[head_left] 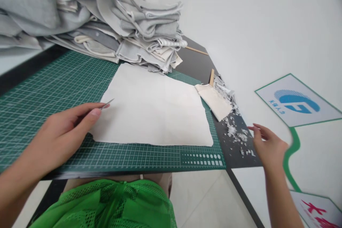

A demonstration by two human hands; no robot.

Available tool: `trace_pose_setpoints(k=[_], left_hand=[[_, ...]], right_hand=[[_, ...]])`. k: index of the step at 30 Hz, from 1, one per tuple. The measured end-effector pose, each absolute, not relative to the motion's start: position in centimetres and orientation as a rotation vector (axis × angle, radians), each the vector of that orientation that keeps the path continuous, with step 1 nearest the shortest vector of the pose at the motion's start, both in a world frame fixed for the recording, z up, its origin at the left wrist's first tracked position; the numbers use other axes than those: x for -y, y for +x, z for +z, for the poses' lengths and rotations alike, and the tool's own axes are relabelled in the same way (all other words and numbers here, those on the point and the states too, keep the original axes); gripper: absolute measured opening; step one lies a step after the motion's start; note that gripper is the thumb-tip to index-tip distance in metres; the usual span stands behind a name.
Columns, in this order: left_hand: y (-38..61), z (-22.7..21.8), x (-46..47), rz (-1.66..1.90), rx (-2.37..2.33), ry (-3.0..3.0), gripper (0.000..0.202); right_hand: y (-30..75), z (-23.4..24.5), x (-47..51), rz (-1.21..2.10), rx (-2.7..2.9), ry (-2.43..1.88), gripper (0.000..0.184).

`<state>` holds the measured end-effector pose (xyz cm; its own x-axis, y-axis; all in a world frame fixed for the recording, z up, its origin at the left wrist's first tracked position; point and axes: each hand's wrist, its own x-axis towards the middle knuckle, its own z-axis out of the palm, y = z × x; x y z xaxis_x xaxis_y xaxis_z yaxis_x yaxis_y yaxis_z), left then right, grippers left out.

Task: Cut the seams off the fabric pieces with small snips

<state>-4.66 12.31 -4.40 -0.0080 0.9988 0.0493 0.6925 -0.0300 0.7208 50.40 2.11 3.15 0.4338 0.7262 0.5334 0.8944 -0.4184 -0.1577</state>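
A white cloth piece (157,110) with uneven edges lies flat on a green cutting mat (66,78). My left hand (69,133) is over the cloth's left edge, its thumb and forefinger pinched on a thin pointed metal tool (108,103), perhaps tweezers; most of the tool is hidden in the hand. Off to the right, my right hand (269,146) is raised by the table's right edge near the loose white scraps (237,133). Its thumb and forefinger come together, and whatever may be between them is too small to make out.
A high pile of folded grey and white fabric (149,25) stands at the back left. Near the right edge lie a folded cream cloth (215,101) and a wooden stick (212,77). Signs (299,101) hang on the white wall at the right.
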Motion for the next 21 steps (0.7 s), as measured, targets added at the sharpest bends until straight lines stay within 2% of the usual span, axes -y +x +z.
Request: trace_pose_setpoints(k=[5,10,17,21], left_hand=[[-4.3,-3.2,-11.8,0.797,-1.657,1.725,0.041],[-4.4,-3.3,-11.7,0.819,-1.646,1.711,0.042],[-4.4,-3.4,-11.5,0.826,-1.629,1.842,0.044],[-4.2,-3.3,-11.4,0.803,-1.694,1.828,0.045]], right_hand=[[42.2,3.0,-1.4,-0.601,1.354,-2.145,0.03],[35.5,1.0,-2.3,-0.344,1.627,-1.844,0.021],[33.2,-0.7,-2.5,-0.093,1.715,-1.749,0.017],[34.0,-1.3,-1.6,0.015,1.506,-1.769,0.015]])
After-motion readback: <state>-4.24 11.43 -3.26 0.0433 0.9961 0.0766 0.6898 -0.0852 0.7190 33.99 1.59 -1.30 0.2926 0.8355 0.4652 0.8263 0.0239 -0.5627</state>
